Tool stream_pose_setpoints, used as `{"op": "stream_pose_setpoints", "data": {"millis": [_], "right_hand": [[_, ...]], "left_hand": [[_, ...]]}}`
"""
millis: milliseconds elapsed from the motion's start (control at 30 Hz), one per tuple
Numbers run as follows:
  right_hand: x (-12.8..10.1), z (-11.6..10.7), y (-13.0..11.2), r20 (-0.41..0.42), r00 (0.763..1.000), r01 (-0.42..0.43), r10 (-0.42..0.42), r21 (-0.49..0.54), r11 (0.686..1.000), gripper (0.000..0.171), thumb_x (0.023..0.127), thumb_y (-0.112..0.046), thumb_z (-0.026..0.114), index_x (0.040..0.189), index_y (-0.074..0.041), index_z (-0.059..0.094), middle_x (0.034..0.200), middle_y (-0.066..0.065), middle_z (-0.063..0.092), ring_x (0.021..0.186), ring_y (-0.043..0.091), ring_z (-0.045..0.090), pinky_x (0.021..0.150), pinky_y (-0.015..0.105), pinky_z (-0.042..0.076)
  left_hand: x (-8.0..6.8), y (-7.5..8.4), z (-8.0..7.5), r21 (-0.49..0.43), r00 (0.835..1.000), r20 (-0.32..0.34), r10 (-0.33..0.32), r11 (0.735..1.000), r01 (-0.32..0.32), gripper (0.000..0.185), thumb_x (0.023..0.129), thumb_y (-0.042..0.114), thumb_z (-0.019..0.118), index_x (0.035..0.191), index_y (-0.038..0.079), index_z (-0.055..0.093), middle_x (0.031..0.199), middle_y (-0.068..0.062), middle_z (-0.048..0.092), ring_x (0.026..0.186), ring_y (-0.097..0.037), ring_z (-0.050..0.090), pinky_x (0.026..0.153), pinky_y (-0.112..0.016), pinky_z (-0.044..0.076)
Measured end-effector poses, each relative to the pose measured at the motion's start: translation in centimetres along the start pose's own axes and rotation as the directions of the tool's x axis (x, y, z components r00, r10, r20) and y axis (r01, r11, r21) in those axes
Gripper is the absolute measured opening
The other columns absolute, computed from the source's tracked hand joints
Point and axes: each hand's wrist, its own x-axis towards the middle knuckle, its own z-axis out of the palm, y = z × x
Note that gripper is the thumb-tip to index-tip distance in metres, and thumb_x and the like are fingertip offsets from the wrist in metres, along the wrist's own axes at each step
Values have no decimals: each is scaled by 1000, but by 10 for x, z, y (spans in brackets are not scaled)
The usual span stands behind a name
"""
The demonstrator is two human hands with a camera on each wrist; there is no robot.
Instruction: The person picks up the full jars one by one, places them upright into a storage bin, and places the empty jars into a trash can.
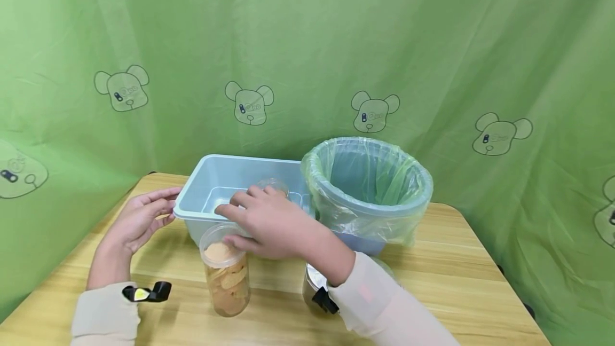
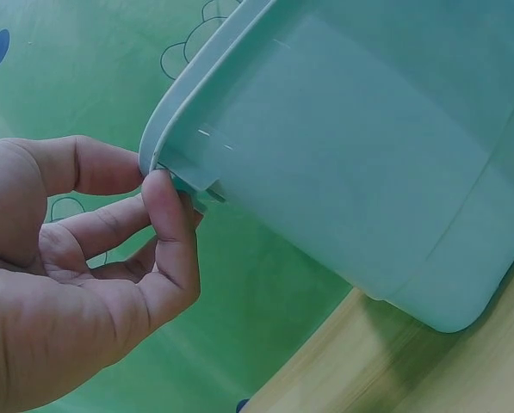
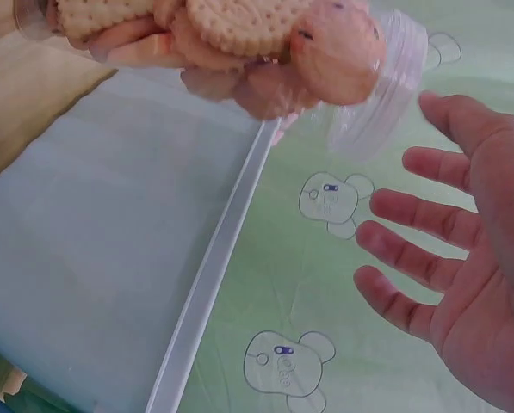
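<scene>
- The wooden table [image 1: 451, 276] carries all the containers, in front of a green cloth backdrop [image 1: 307, 41] printed with bear heads.
- A round bin [image 1: 367, 191] lined with a green plastic bag stands at the right, touching the tub; nothing shows inside it.
- The pale blue rectangular tub [image 1: 211, 180] sits at the middle; a small clear cup [image 1: 274, 185] shows inside, partly hidden by the right hand.
- A clear jar [image 1: 227, 274] of round biscuits stands open just in front of the tub.
- A second jar [image 1: 314, 287] is mostly hidden under the right sleeve.
- The right hand [image 1: 266, 223] hovers over the tub's near rim, fingers spread, holding nothing.
- The left hand [image 1: 141, 218] pinches the tub's left rim [image 2: 166, 142] between thumb and fingers.
</scene>
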Motion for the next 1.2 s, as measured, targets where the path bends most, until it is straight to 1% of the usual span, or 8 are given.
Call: {"op": "stream_pose_setpoints", "data": {"millis": [67, 167, 300, 400, 600, 900, 1033, 1200], "right_hand": [[-1, 1, -3, -11, 1000, 19, -19, -4, 1000, 52, 105, -53, 49, 145, -19, 53, 129, 0, 62, 111, 21, 57, 90, 38, 48], [-2, 3, -8, -29, 999, 39, -39, -10, 999, 55, 105, -56, 46, 146, -19, 53, 129, 0, 61, 109, 20, 56, 89, 37, 49], [-2, 8, -15, -22, 998, 54, -55, -24, 998, 59, 105, -59, 42, 149, -20, 50, 134, 2, 59, 109, 20, 54, 88, 38, 48], [-1, 13, -19, -15, 998, 63, -63, -33, 998, 62, 105, -61, 39, 151, -20, 48, 138, 4, 57, 112, 21, 53, 90, 38, 49], [1, 22, -26, -15, 997, 70, -71, -59, 996, 64, 104, -62, 38, 153, -22, 43, 143, 6, 51, 114, 24, 51, 89, 37, 48], [2, 31, -32, 4, 998, 67, -67, -59, 996, 59, 106, -60, 36, 153, -25, 44, 139, 4, 52, 109, 23, 47, 88, 35, 44], [4, 31, -32, -3, 997, 76, -77, -64, 995, 57, 106, -57, 38, 151, -24, 46, 134, 4, 53, 105, 23, 46, 85, 33, 43], [7, 29, -33, -10, 996, 89, -90, -62, 994, 53, 104, -53, 43, 147, -22, 50, 128, 4, 55, 101, 22, 46, 83, 32, 41]], "left_hand": [[0, 0, 0, -4, 1000, 1, 0, 1000, 0, 30, 105, 3, 52, 127, 13, 70, 112, 4, 71, 91, -9, 64, 82, -26, 55], [0, -1, 0, 3, 1000, 2, 4, 1000, -4, 30, 106, 4, 52, 130, 10, 68, 113, 4, 71, 92, -9, 64, 82, -26, 55], [1, -1, 0, 10, 1000, 4, 5, 1000, -5, 31, 106, 5, 52, 134, 7, 66, 114, 4, 71, 93, -9, 65, 82, -26, 55], [1, -1, 0, 9, 1000, 6, 7, 1000, -7, 32, 106, 4, 51, 134, 7, 66, 114, 4, 71, 93, -9, 65, 83, -26, 55], [1, 0, 1, 3, 1000, 7, 4, 1000, -4, 32, 106, 4, 51, 133, 7, 66, 115, 4, 71, 94, -9, 64, 84, -27, 55], [0, 0, 2, 14, 1000, 5, -1, 1000, 1, 32, 106, 4, 50, 135, 6, 65, 114, 5, 70, 94, -9, 64, 83, -26, 54], [1, 0, 1, 12, 1000, 5, 2, 1000, -2, 32, 106, 6, 52, 135, 6, 65, 116, 4, 70, 94, -9, 64, 83, -26, 55], [0, -1, -1, 8, 1000, 7, 8, 1000, -9, 29, 106, 7, 54, 131, 10, 68, 116, 3, 70, 93, -9, 64, 82, -26, 55]]}}
